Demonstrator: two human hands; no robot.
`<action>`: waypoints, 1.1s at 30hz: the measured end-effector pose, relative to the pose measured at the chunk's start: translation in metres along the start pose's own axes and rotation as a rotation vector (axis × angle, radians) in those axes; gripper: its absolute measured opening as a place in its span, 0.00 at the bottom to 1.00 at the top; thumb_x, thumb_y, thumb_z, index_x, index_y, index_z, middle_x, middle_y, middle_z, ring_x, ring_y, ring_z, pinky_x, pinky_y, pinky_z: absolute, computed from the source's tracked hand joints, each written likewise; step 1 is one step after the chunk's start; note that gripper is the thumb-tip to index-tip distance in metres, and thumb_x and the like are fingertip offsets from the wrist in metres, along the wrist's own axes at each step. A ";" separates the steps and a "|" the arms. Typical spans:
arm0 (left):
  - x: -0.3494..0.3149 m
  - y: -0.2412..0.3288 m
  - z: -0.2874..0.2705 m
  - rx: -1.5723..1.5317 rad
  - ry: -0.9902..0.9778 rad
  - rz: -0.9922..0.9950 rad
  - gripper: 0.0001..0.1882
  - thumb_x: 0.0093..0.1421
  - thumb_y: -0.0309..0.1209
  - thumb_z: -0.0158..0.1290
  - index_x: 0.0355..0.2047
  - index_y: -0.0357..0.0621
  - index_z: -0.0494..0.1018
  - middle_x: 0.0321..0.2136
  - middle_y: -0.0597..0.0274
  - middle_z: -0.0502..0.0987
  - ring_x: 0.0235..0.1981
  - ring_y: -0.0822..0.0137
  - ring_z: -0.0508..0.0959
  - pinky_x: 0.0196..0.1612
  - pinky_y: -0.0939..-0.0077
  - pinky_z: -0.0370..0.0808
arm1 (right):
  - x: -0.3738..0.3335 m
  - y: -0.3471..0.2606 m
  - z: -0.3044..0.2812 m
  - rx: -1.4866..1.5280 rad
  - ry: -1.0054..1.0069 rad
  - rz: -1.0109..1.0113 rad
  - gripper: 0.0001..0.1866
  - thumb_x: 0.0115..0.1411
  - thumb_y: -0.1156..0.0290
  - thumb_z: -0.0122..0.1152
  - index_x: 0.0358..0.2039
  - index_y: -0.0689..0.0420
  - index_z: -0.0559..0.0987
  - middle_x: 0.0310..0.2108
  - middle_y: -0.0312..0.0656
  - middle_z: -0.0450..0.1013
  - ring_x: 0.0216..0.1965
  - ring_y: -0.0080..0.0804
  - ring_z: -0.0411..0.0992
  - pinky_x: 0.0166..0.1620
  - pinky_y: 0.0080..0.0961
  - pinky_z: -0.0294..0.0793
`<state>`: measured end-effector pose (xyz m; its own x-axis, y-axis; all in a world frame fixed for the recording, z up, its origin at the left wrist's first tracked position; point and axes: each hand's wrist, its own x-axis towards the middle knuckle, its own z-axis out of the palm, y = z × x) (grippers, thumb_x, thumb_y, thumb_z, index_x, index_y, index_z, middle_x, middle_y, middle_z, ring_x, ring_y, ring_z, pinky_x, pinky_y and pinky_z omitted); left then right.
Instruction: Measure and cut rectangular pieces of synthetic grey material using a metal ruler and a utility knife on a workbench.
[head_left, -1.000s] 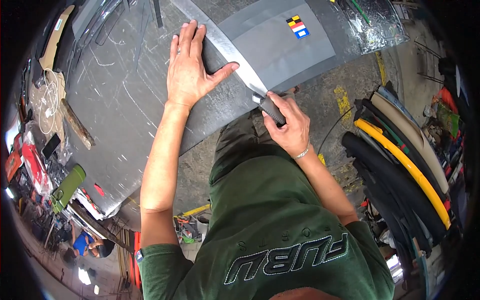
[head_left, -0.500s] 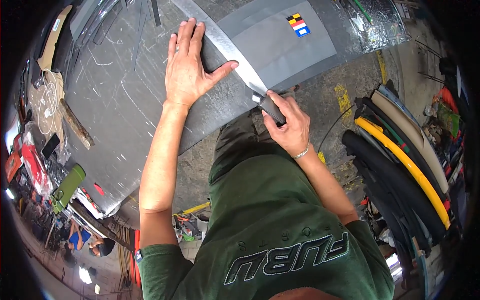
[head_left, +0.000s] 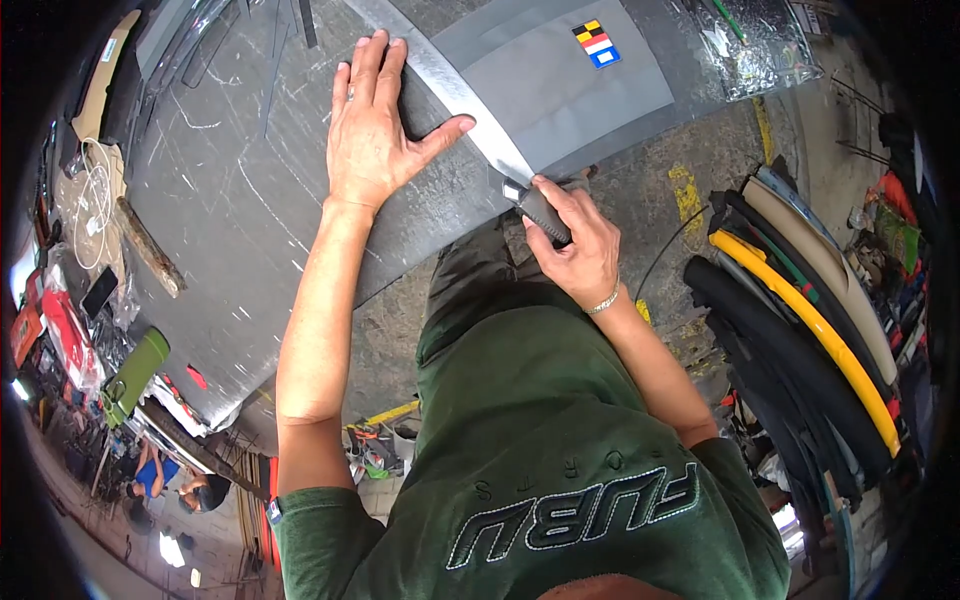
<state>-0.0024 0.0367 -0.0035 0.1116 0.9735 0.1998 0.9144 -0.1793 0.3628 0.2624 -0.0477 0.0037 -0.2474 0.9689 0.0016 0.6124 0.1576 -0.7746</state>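
My left hand [head_left: 372, 140] lies flat on the dark worktable [head_left: 230, 220], fingers stretched away from me and a ring on one of them. Its thumb reaches out to the edge of a long metal ruler [head_left: 455, 92]. A grey sheet of material [head_left: 560, 100], with a small patch of coloured squares [head_left: 597, 45] on it, lies along the ruler's right side. At the table's near edge, my right hand [head_left: 580, 245] is closed around a black utility knife [head_left: 541, 212]. The knife's head is at the ruler's near end; its blade is hard to make out.
Thin dark strips [head_left: 285, 60] lie at the table's far left. On the left side are a phone [head_left: 101, 292], a wooden stick [head_left: 150, 245] and a green roll [head_left: 137, 375]. Rolls of material, one yellow [head_left: 810, 335], stand at the right. Clear plastic [head_left: 765, 65] covers the far right corner.
My left hand has shifted very slightly left and away from me. My right hand and the knife stay nearly in place at the ruler's near end.
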 end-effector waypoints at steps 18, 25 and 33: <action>0.006 0.003 -0.023 0.135 -0.013 -0.083 0.30 0.69 0.54 0.50 0.66 0.58 0.71 0.69 0.53 0.63 0.73 0.45 0.56 0.72 0.38 0.52 | 0.000 -0.002 -0.002 0.024 -0.023 0.016 0.26 0.55 0.73 0.72 0.56 0.53 0.79 0.42 0.47 0.78 0.37 0.45 0.80 0.40 0.33 0.80; 0.014 0.016 -0.044 0.058 -0.168 -0.199 0.29 0.58 0.25 0.49 0.62 0.48 0.74 0.64 0.45 0.66 0.69 0.41 0.60 0.71 0.48 0.59 | 0.001 -0.001 -0.001 0.036 -0.039 0.001 0.25 0.56 0.73 0.72 0.55 0.54 0.79 0.44 0.48 0.79 0.39 0.44 0.80 0.41 0.32 0.80; 0.011 0.026 -0.043 0.107 -0.148 -0.184 0.27 0.59 0.30 0.50 0.61 0.44 0.74 0.62 0.46 0.68 0.66 0.42 0.64 0.68 0.49 0.63 | -0.001 0.000 0.000 0.078 -0.021 0.036 0.24 0.56 0.72 0.73 0.54 0.56 0.79 0.47 0.45 0.81 0.44 0.44 0.80 0.50 0.33 0.78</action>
<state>0.0059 0.0370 0.0475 -0.0122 0.9999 0.0013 0.9598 0.0113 0.2803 0.2629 -0.0481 0.0034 -0.2422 0.9694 -0.0397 0.5608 0.1065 -0.8211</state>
